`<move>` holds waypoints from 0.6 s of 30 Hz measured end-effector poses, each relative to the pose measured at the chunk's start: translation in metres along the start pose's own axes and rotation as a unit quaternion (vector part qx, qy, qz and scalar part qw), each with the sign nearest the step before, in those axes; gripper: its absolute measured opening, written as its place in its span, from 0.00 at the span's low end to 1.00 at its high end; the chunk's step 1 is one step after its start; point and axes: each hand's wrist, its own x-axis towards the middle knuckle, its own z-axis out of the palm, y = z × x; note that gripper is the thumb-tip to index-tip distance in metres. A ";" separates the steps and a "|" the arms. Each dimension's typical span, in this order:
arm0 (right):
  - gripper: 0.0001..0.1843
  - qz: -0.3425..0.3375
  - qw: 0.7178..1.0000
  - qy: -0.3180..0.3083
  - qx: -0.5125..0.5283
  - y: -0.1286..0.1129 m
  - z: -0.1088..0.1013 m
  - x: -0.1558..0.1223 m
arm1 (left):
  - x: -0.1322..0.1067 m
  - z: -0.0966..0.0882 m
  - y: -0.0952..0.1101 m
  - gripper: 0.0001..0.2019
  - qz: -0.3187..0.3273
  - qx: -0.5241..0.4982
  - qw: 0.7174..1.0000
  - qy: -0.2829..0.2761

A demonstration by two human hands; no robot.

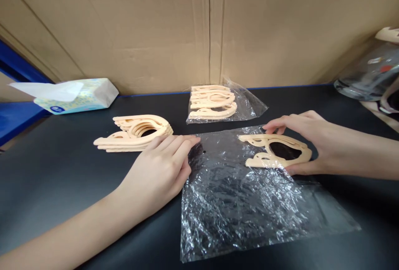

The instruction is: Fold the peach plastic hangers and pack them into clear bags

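A large clear plastic bag lies crinkled and flat on the black table. My left hand is closed on the bag's upper left edge, its fingertips pinching the film. From the right, my right hand grips a beige folded travel hanger by its rounded end, thumb below and fingers above. That hanger lies level over the upper right of the bag; whether it is inside the film I cannot tell. Just behind my left hand is a stack of similar beige folded hangers.
At the back, a clear bag of several beige hangers rests on the table. A tissue pack lies at the back left. A clear container stands far right, and cardboard walls the rear.
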 end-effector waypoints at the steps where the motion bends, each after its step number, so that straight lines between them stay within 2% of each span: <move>1: 0.34 -0.001 1.000 0.001 0.002 0.000 0.001 0.001 | 0.000 0.000 0.000 0.18 0.002 0.000 1.000 0.000; 5: 0.37 -0.003 1.000 -0.002 -0.001 -0.004 0.004 0.006 | 0.000 0.001 -0.001 0.17 0.004 -0.008 1.000 -0.008; 9: 0.38 -0.041 0.999 0.002 -0.024 -0.005 0.002 0.007 | -0.004 0.005 -0.003 0.18 -0.005 -0.020 1.000 0.003; 13: 0.43 -0.028 0.998 -0.006 -0.060 0.010 -0.006 0.000 | -0.009 0.008 -0.005 0.19 -0.006 -0.047 0.999 -0.008; 18: 0.40 -0.037 0.998 0.001 -0.053 0.032 -0.011 -0.002 | -0.010 0.010 -0.006 0.20 -0.013 -0.082 0.996 -0.030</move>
